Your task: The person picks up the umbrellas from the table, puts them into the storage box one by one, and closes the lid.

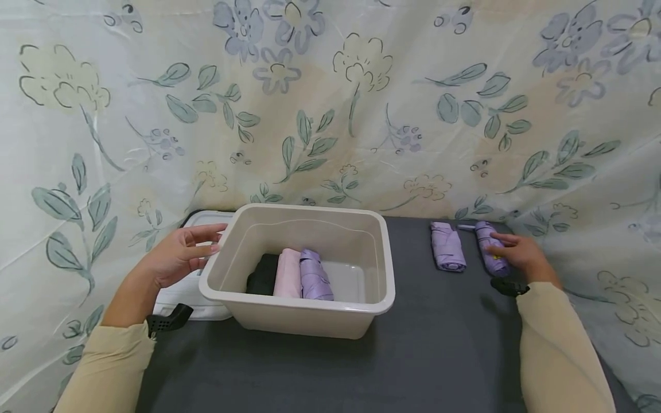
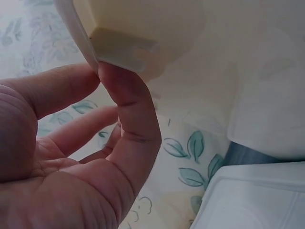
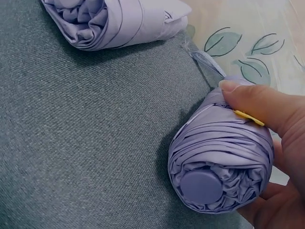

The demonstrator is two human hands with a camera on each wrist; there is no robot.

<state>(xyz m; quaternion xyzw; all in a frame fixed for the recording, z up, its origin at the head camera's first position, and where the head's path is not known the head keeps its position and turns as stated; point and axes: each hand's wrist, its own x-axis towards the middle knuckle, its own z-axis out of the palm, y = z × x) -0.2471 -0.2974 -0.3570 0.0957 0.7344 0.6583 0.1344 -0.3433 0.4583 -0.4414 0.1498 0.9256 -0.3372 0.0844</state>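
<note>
My left hand (image 1: 178, 257) pinches the left rim of a beige plastic bin (image 1: 304, 322) between thumb and finger, seen up close in the left wrist view. Inside the bin lie a black bundle (image 1: 262, 274), a pink one (image 1: 288, 273) and a purple one (image 1: 315, 276), side by side. At the far right, my right hand (image 1: 523, 256) grips a purple folded umbrella (image 3: 219, 148), thumb on top and fingers round its far side. The umbrella has a round end cap, a yellow tag and a wrist cord. Another purple folded umbrella (image 1: 447, 246) lies just to its left.
A white lid (image 1: 193, 295) lies flat at the left, partly under the bin. The dark grey tabletop (image 1: 413, 355) ends at a floral curtain (image 1: 310, 115), which rises at the back and both sides.
</note>
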